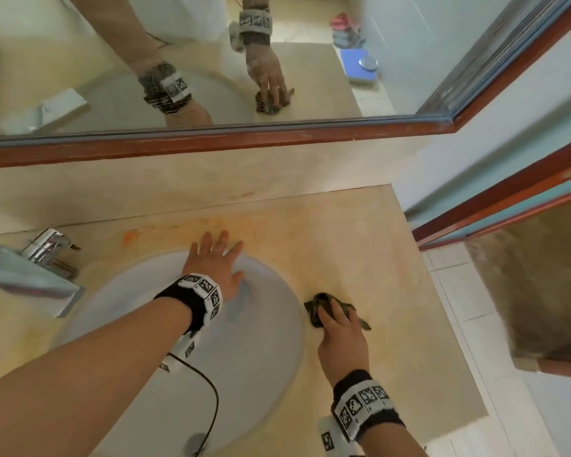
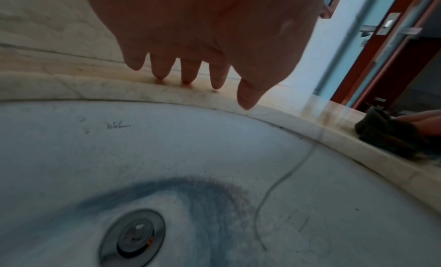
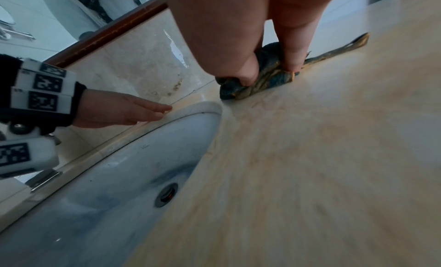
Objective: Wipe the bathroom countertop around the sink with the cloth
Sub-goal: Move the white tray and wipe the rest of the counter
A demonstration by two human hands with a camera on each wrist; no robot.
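A dark, crumpled cloth lies on the beige marble countertop, just right of the white oval sink. My right hand presses down on the cloth, which is bunched between thumb and fingers; one corner trails to the right. My left hand lies flat with straight, spread fingers. Its fingertips rest on the counter at the sink's far rim, and it holds nothing.
A chrome faucet stands at the sink's left. A wood-framed mirror runs above the backsplash. The counter ends at its right edge, beside tiled floor and a door frame. Orange staining marks the counter behind the sink. A black cable hangs over the basin.
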